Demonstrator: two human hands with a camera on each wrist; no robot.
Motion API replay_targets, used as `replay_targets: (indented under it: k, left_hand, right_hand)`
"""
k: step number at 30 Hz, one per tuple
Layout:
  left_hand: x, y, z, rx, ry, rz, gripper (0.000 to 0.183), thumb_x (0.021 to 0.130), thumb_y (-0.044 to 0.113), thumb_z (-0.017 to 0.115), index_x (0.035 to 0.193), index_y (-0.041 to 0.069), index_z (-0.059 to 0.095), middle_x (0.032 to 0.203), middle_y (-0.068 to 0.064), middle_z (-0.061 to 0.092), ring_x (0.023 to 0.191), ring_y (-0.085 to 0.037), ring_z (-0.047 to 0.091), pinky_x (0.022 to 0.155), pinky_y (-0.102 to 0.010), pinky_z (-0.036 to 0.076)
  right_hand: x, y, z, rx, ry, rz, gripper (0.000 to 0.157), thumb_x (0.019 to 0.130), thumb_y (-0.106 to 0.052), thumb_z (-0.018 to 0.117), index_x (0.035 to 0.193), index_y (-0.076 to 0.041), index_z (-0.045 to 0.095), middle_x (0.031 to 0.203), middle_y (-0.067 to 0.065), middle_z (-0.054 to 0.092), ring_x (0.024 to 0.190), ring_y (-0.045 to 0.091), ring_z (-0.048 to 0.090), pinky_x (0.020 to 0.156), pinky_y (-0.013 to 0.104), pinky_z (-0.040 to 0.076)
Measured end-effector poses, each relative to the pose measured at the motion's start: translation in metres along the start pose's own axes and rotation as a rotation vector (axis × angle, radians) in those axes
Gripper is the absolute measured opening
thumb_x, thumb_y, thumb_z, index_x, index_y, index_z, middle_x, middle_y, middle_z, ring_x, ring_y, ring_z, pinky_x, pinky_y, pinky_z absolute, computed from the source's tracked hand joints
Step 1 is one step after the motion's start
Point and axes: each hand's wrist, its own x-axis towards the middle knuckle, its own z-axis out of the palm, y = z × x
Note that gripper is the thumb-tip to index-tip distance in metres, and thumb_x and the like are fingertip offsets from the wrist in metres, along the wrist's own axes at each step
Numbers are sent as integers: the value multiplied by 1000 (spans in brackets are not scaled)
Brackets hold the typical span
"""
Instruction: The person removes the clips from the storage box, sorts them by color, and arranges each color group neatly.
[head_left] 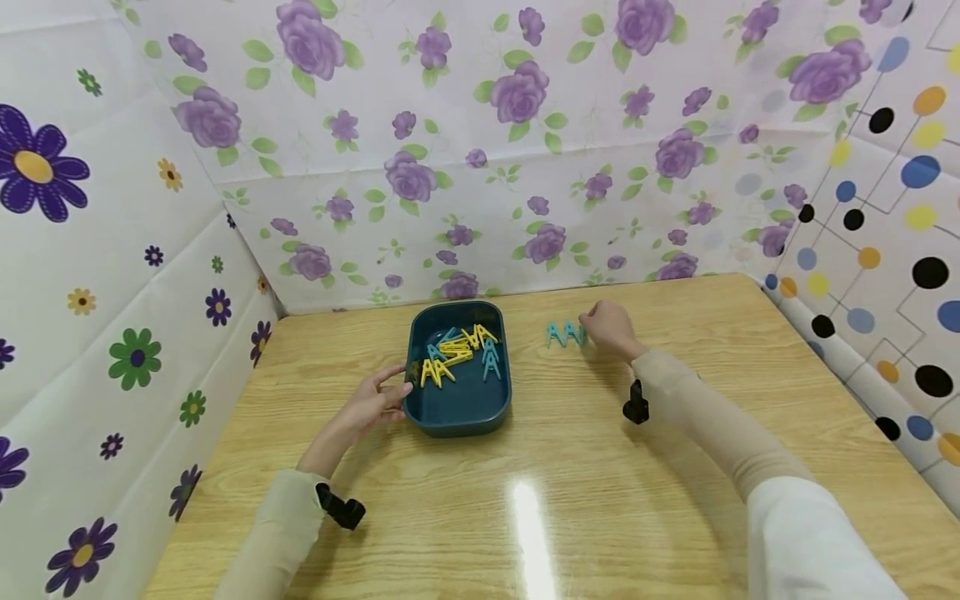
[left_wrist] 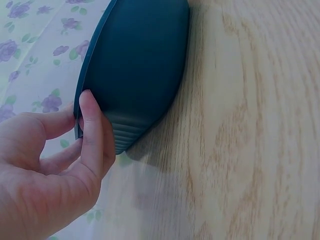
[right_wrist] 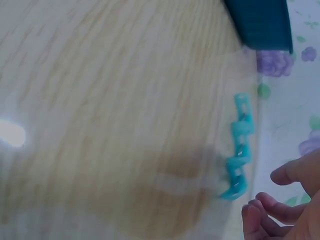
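A dark teal plastic bin (head_left: 461,408) stands on the table with several yellow clothespins (head_left: 437,372) and blue clothespins (head_left: 491,364) in it. My left hand (head_left: 377,398) holds the bin's left side. The left wrist view shows that hand's thumb and fingers pinching the bin's rim (left_wrist: 81,95). To the right of the bin, a short row of blue clothespins (head_left: 556,335) stands on the wood. My right hand (head_left: 611,327) is at the row's right end. In the right wrist view, its thumb and fingers (right_wrist: 290,175) are parted beside the row, with nothing between them.
The wooden table (head_left: 420,525) runs back to a cloth wall with purple flowers (head_left: 465,192). Patterned cloth also borders the left and right sides. Each wrist wears a black strap-on camera, the left camera (head_left: 341,507) close over the table.
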Motion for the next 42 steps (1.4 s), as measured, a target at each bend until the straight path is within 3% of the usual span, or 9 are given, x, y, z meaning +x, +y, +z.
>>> replay_targets:
  k: [6, 11, 16, 19, 24, 30, 36, 40, 42]
  left_hand:
    - [1, 3, -1, 0, 5, 3, 67, 99, 23, 56, 154, 12, 21, 91, -1, 67, 68, -7, 61, 65, -22, 54]
    - [2, 4, -1, -7, 7, 0, 67, 99, 23, 57, 154, 12, 21, 88, 0, 66, 67, -8, 60, 64, -23, 54]
    - [3, 5, 0, -14, 10, 1, 67, 99, 20, 57, 154, 11, 21, 90, -1, 66, 67, -8, 61, 64, -23, 54]
    - [3, 6, 0, -15, 15, -4, 66, 99, 20, 57, 154, 12, 21, 91, -2, 67, 67, -7, 61, 64, -23, 54]
    - [3, 6, -1, -17, 21, -8, 65, 99, 20, 57, 154, 13, 22, 88, -1, 67, 66, -8, 61, 63, -23, 54]
    - [2, 4, -1, -14, 5, 4, 65, 99, 19, 56, 154, 11, 21, 88, -1, 67, 67, -8, 61, 64, -23, 54]
    - [-1, -1, -3, 9, -2, 13, 66, 100, 21, 55, 154, 10, 20, 94, -3, 68, 68, -8, 61, 65, -23, 54]
    - [0, -3, -3, 7, 7, 7, 67, 99, 23, 57, 154, 13, 21, 99, -5, 67, 70, -7, 62, 66, -23, 55]
    - [1, -4, -5, 9, 6, 4, 68, 99, 24, 57, 155, 14, 21, 99, -4, 67, 70, -7, 62, 67, -23, 55]
  right_hand:
    - [4, -41, -10, 27, 21, -72, 46, 92, -14, 47, 50, -17, 29, 42, -10, 23, 41, 7, 18, 43, 23, 21]
    - [11, -75, -13, 42, -42, -88, 44, 90, -11, 46, 49, -17, 32, 42, -9, 24, 41, 8, 18, 42, 23, 21]
    - [13, -108, -11, 62, -111, -77, 40, 86, -8, 44, 48, -17, 34, 41, -8, 27, 38, 8, 36, 48, 23, 41]
    - [18, -128, -6, 66, -126, -56, 41, 87, -7, 46, 48, -16, 35, 41, -8, 27, 40, 9, 47, 52, 23, 49]
    - [25, -160, 8, 43, -153, 26, 39, 88, -4, 46, 52, -14, 35, 43, -5, 30, 43, 12, 50, 45, 21, 42]
    - [18, -191, 33, 83, -217, 115, 38, 88, -3, 49, 58, -16, 29, 49, -1, 33, 48, 14, 51, 51, 27, 45]
    - [3, -199, 63, -242, -306, 4, 37, 92, -6, 50, 59, -15, 37, 56, 1, 35, 46, 15, 51, 45, 26, 39]
    - [-4, -202, 75, -443, -311, -5, 15, 97, -16, 51, 86, -10, 59, 92, 10, 53, 49, 15, 49, 43, 25, 38]
    - [-6, -205, 80, -512, -315, 5, 17, 98, -21, 52, 102, -9, 64, 111, 12, 56, 52, 14, 45, 44, 25, 37]
